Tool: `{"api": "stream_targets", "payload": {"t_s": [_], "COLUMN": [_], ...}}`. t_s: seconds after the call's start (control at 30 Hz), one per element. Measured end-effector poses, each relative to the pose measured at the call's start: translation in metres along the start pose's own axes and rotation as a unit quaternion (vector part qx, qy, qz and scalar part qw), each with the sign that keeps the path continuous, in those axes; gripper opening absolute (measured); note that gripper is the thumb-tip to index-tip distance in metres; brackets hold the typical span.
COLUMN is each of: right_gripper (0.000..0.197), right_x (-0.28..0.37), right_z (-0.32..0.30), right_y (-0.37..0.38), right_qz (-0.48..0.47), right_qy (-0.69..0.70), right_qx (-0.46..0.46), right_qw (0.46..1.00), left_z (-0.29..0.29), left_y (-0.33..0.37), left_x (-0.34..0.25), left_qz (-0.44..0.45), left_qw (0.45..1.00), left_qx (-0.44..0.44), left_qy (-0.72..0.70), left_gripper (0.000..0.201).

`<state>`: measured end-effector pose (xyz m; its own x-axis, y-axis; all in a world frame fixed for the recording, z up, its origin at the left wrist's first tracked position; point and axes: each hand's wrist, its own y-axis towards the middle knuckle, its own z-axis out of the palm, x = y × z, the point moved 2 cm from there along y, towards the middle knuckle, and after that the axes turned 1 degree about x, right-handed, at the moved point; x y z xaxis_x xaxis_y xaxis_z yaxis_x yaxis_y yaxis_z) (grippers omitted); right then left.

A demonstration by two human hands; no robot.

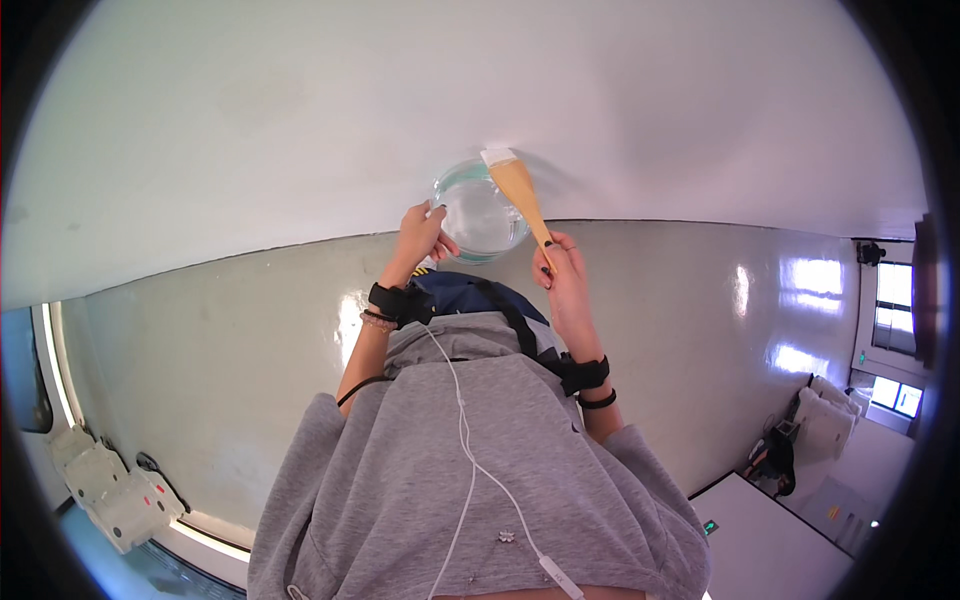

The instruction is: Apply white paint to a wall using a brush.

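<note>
My left hand grips the left rim of a clear round bowl with a greenish tint at its edge. In my right hand is a flat brush, held near the end of its wooden handle. White bristles at its tip point up and away from me, just past the bowl's far rim, against the white wall. Whether the bristles touch the wall I cannot tell. The bowl hangs in front of my body, close to the wall. What it contains, if anything, is hard to make out.
A broad white wall spans the far side and meets the shiny grey floor. At the lower left stands a white spotted object. To the right are a white table, a dark bag and windows. A white cable hangs down my front.
</note>
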<state>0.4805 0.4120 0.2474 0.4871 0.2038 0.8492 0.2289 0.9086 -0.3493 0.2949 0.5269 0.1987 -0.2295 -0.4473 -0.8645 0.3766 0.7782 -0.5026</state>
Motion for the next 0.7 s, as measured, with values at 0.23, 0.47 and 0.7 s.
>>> {"api": "stream_targets", "payload": {"t_s": [0.23, 0.47, 0.7], "right_gripper": [0.022, 0.02, 0.02], "right_x": [0.005, 0.003, 0.003], "right_z": [-0.001, 0.008, 0.01], "right_y": [0.003, 0.01, 0.009], "right_qz": [0.033, 0.037, 0.044], "right_qy": [-0.011, -0.009, -0.024], "right_qx": [0.028, 0.037, 0.038], "right_qw": [0.999, 0.999, 0.998], "left_z": [-0.005, -0.008, -0.009], "left_y": [-0.003, -0.005, -0.004], "left_x": [-0.001, -0.001, 0.002], "left_qz": [0.0, 0.006, 0.004], "left_qw": [1.0, 1.0, 1.0], "left_qx": [-0.009, -0.01, 0.006], "left_qy": [-0.009, -0.003, -0.022], "left_gripper": [0.032, 0.033, 0.035]}}
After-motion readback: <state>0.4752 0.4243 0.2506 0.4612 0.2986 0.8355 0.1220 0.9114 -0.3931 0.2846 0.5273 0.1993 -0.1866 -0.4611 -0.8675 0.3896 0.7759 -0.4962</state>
